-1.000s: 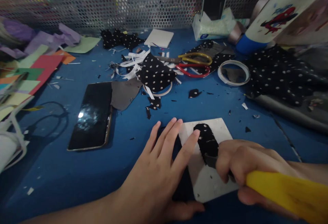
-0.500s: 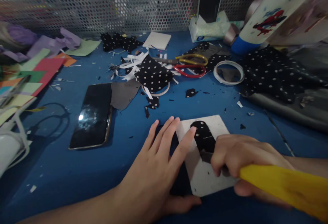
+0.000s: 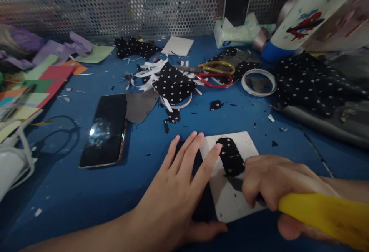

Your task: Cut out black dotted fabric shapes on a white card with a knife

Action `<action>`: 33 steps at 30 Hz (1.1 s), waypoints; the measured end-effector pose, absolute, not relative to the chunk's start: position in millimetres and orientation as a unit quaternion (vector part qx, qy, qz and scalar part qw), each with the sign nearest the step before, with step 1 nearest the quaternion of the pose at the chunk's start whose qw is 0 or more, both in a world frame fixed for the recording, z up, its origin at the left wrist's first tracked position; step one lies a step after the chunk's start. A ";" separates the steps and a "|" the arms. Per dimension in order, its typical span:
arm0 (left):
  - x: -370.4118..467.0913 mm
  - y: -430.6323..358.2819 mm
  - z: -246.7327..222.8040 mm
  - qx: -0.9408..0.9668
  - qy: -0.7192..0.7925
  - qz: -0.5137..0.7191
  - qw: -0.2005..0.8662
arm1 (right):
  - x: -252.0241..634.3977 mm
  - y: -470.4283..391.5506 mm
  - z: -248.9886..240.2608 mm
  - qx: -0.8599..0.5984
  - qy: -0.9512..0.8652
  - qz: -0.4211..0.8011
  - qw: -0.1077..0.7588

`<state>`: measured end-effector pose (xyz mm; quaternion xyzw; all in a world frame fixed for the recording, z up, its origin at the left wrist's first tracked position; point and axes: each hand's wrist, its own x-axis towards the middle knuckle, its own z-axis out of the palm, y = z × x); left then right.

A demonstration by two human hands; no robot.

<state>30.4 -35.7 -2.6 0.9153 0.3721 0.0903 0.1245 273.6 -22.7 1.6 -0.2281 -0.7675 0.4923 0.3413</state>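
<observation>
A piece of black fabric with white dots [image 3: 231,159] lies on a white square board [image 3: 227,208]. My left hand [image 3: 178,179] rests flat with fingers spread, its index fingertip pressing the fabric's upper left edge. My right hand [image 3: 276,179] is closed around a yellow-handled utility knife [image 3: 323,215]. Its dark blade [image 3: 236,183] shows at the lower end of the fabric, close to the board; the contact itself is hard to make out. Part of the board is hidden beneath my right hand, and a dark flat thing [image 3: 203,206] lies under my left hand.
A phone [image 3: 103,129] lies to the left. Scissors [image 3: 216,73], a tape ring [image 3: 258,82], dotted fabric scraps [image 3: 174,83] and white strips are scattered behind. Coloured papers [image 3: 54,83] lie far left; more dotted fabric [image 3: 311,83] and a tall white bottle [image 3: 305,21] stand right.
My right hand with the utility knife has moved slightly right and towards me, uncovering more of the fabric's lower end. My left hand stays in place.
</observation>
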 end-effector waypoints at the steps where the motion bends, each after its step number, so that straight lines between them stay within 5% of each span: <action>1: 30.2 -35.8 -2.8 0.916 0.370 0.089 0.124 | 273.3 -22.0 2.4 -0.228 -0.769 0.491 0.340; 33: 31.0 -35.1 -3.5 0.916 0.372 0.090 0.119 | 273.4 -20.5 7.4 -0.238 -0.777 0.487 0.320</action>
